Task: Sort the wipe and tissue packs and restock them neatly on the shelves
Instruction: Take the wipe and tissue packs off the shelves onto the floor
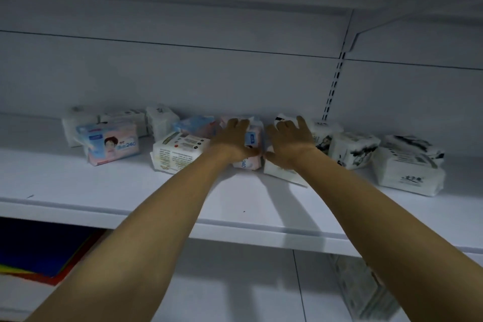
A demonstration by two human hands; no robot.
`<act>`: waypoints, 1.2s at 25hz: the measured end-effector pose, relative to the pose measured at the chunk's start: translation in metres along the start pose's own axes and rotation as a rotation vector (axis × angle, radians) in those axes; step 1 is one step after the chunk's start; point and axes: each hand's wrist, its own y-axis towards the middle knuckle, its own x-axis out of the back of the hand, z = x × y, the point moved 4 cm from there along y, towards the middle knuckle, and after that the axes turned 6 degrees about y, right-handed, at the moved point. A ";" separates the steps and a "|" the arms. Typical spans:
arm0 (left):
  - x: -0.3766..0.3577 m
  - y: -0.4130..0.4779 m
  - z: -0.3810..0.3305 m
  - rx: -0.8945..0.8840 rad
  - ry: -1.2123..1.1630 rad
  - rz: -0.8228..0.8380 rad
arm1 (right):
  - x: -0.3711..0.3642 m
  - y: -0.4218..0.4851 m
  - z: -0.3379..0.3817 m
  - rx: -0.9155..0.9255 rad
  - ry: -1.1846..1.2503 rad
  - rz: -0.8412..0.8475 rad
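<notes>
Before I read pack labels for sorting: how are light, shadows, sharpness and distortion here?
Head view: dim, bluish light, no glare; head view: the forearms throw soft shadows across the shelf; head view: the wide-angle lens makes forearms loom and shelf lines slant; head view: slightly soft, so "240" on the left pink pack reads, small print on the white pack does not.
</notes>
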 end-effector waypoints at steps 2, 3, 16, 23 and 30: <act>0.002 0.006 -0.008 0.097 -0.090 -0.045 | -0.001 -0.002 -0.006 0.030 0.001 -0.007; 0.004 0.008 -0.010 0.140 -0.129 -0.059 | -0.001 -0.005 -0.008 0.050 -0.010 -0.011; 0.083 -0.148 -0.036 0.314 -0.730 -0.286 | 0.040 -0.083 0.007 0.335 0.921 -0.054; 0.125 -0.290 0.000 0.551 -0.797 -0.416 | 0.055 -0.159 0.106 0.523 1.563 0.255; 0.145 -0.391 0.070 0.777 -0.951 -0.416 | 0.071 -0.200 0.211 0.462 1.867 0.742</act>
